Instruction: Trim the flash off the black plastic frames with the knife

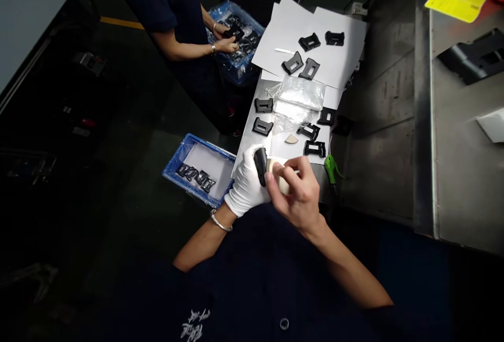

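Note:
My left hand (247,184), in a white glove, is closed around a black plastic part (260,166), held on edge above the near end of the table. My bare right hand (297,190) pinches a cream-coloured pad (282,184), perhaps sponge, close against the part's right side. Whether the two touch is hard to tell. Just beyond my hands lies a small beige wedge (291,139). Similar black parts with rectangular openings lie around it, one (314,148) at the right and another (262,126) at the left.
A blue bin (177,148) holding several black parts stands left of the table. Farther off, a co-worker's hands (227,43) hold a black part over another blue bin (252,22). Clear plastic bags (301,93), white sheets (271,50) and a green air gun (331,167) lie ahead.

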Available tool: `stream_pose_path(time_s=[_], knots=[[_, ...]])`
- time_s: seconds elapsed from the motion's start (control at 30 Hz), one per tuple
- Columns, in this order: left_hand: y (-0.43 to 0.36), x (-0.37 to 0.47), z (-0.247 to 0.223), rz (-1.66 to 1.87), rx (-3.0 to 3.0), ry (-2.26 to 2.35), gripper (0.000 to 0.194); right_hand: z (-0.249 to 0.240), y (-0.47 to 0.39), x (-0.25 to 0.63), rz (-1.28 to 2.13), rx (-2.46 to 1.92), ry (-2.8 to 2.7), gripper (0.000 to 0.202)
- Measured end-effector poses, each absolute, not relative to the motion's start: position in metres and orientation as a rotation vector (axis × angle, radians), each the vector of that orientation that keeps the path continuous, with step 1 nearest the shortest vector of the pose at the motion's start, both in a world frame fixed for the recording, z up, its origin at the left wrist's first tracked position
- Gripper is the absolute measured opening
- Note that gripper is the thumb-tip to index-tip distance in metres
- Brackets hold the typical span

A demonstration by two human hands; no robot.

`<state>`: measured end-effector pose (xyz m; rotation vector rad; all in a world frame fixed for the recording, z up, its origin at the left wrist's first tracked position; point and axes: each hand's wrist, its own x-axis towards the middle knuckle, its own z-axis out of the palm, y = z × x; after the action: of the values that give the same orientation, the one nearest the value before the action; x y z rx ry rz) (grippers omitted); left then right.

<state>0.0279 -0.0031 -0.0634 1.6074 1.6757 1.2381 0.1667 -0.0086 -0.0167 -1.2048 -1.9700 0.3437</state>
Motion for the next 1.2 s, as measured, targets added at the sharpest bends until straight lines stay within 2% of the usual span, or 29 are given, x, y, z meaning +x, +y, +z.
stream_pose_path(time_s=[0.1, 0.27, 0.43, 0.53, 0.87, 1.03, 1.2], knots=[[-0.005, 0.032, -0.061, 1.232, 1.627, 1.772, 0.050, -0.019, -0.007, 0.162, 0.399, -1.206, -1.950, 0.007], [-0.002, 0.034, -0.058, 1.226, 1.673, 1.875, 0.048, -0.028, -0.008, 0.160, 0.466, -1.214, -1.906, 0.009], [0.002, 0.034, -0.051, 1.160, 1.730, 1.842, 0.040, -0.030, -0.002, 0.159, 0.452, -1.234, -1.871, 0.011], [0.003, 0.032, -0.048, 1.136, 1.675, 1.853, 0.044, -0.029, 0.000, 0.157, 0.451, -1.234, -1.890, 0.009], [0.005, 0.034, -0.049, 1.025, 1.561, 1.733, 0.036, -0.027, 0.000, 0.153, 0.516, -1.214, -1.875, 0.009], [0.003, 0.029, -0.040, 1.092, 1.522, 1.525, 0.053, -0.026, 0.007, 0.170, 0.583, -1.037, -1.915, 0.003], [0.003, 0.023, -0.030, 1.090, 1.638, 1.269, 0.059, -0.017, 0.022, 0.190, 0.479, -0.754, -2.108, 0.009]])
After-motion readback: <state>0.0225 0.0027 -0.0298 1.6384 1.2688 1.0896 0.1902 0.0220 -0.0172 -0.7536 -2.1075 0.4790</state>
